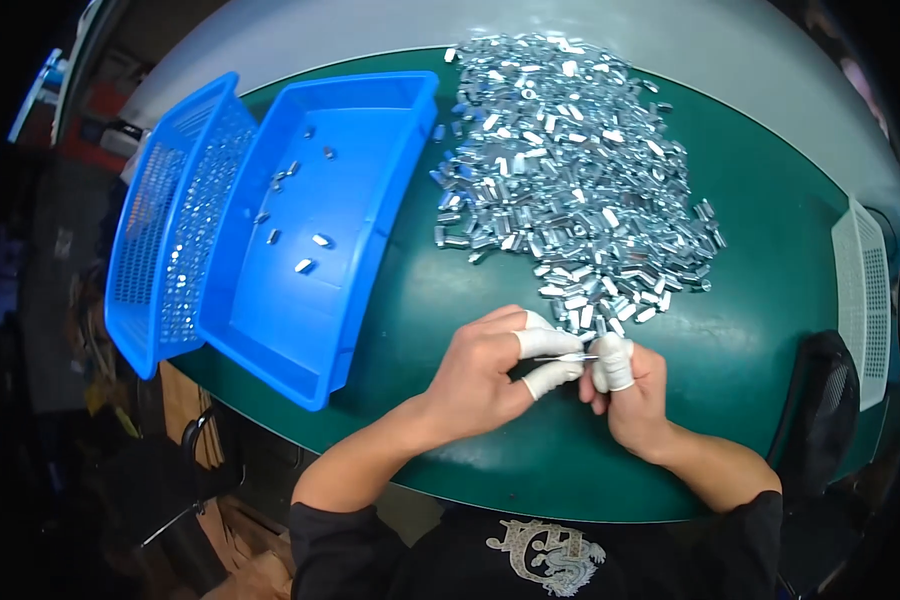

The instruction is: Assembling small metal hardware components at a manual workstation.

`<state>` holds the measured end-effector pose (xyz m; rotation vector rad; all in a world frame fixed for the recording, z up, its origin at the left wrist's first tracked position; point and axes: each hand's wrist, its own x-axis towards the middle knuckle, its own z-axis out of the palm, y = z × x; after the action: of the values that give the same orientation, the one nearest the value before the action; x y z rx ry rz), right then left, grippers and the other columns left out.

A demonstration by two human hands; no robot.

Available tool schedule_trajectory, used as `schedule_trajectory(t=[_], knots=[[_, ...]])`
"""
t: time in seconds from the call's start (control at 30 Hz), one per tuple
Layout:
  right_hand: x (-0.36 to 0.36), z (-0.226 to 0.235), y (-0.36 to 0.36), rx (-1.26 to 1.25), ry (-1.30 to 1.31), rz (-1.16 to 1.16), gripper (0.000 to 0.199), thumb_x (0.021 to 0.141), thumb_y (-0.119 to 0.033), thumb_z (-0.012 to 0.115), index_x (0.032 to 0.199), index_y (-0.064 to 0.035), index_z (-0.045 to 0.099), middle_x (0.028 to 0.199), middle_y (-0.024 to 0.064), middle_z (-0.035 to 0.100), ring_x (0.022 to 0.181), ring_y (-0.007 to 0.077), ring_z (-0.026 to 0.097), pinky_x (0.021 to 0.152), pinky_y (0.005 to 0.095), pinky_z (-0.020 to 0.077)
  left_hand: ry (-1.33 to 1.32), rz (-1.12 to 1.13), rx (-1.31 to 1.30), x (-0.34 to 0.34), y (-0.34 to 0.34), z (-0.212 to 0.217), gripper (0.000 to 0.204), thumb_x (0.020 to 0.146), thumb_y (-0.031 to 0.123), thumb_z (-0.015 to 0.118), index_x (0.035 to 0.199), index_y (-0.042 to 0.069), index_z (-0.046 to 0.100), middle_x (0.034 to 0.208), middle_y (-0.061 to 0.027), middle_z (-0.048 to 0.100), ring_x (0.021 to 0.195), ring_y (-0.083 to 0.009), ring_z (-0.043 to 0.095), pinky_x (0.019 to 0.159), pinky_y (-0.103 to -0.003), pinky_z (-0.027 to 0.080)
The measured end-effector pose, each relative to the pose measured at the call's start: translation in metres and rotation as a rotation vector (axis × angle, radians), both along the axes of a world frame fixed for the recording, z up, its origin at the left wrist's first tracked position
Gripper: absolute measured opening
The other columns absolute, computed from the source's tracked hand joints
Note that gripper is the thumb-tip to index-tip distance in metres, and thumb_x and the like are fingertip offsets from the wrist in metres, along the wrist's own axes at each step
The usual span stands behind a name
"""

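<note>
My left hand (480, 372) and my right hand (634, 390) meet just in front of a pile of small shiny metal pieces (570, 170). White finger cots cover the thumb and forefinger of each. Between the left thumb and forefinger is pinched a thin, shiny metal rod (560, 358), pointing toward the right fingertips. The right thumb and fingers are closed together at its tip; whatever they grip is mostly hidden. The pile's pieces are short and faceted, like long hex nuts, and its near end reaches almost to my fingertips.
Left of the pile, a shallow blue tray (370, 255) holds several loose metal pieces. Beside it stands a blue perforated basket (135, 300) with many shiny pieces. A white basket (860, 300) and a black mesh item (820, 410) are at the right edge of the green table (450, 440).
</note>
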<state>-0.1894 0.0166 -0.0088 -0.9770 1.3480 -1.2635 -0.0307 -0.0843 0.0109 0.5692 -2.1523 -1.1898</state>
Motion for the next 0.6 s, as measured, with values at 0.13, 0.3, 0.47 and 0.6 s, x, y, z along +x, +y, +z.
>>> schedule_trajectory(t=[0.13, 0.3, 0.47, 0.6], knots=[[0.0, 0.001, 0.001, -0.043, -0.123, -0.118, 0.04, 0.098, -0.036, 0.037, 0.084, -0.003, 0.055, 0.055, 0.0054, 0.052, 0.041, 0.0069, 0.04, 0.039, 0.0202, 0.0304, 0.055, 0.078, -0.289, 0.011, -0.008, 0.017, 0.023, 0.067, 0.005, 0.076, 0.089, 0.005, 0.068, 0.075, -0.0053, 0.063, 0.066, -0.0206, 0.058, 0.059, -0.03, 0.046], [-0.009, -0.004, -0.005, -0.004, -0.116, -0.148, 0.038, 0.099, -0.033, 0.036, 0.081, -0.0038, 0.053, 0.054, 0.0053, 0.05, 0.041, 0.0074, 0.039, 0.038, 0.0212, 0.0297, 0.085, 0.877, -0.538, 0.045, -0.035, 0.036, 0.034, 0.077, 0.003, 0.067, 0.11, 0.001, 0.059, 0.114, -0.0098, 0.057, 0.103, -0.0191, 0.052, 0.084, -0.031, 0.04], [-0.005, -0.007, -0.002, -0.055, -0.014, -0.077, 0.035, 0.099, -0.029, 0.037, 0.08, -0.0036, 0.052, 0.055, 0.0047, 0.051, 0.042, 0.0067, 0.039, 0.039, 0.0207, 0.0303, 0.048, 0.622, -0.639, 0.036, -0.026, 0.03, 0.038, 0.074, 0.008, 0.071, 0.109, 0.001, 0.059, 0.098, -0.0098, 0.062, 0.088, -0.0204, 0.057, 0.072, -0.031, 0.044], [-0.006, -0.005, -0.001, -0.073, -0.038, -0.071, 0.035, 0.099, -0.029, 0.037, 0.08, -0.0035, 0.053, 0.055, 0.0048, 0.052, 0.042, 0.0066, 0.039, 0.039, 0.0206, 0.0305, -0.286, 0.412, -0.35, 0.008, -0.008, -0.004, 0.042, 0.069, 0.019, 0.076, 0.103, -0.001, 0.062, 0.083, -0.0109, 0.056, 0.075, -0.0283, 0.054, 0.065, -0.039, 0.045]])
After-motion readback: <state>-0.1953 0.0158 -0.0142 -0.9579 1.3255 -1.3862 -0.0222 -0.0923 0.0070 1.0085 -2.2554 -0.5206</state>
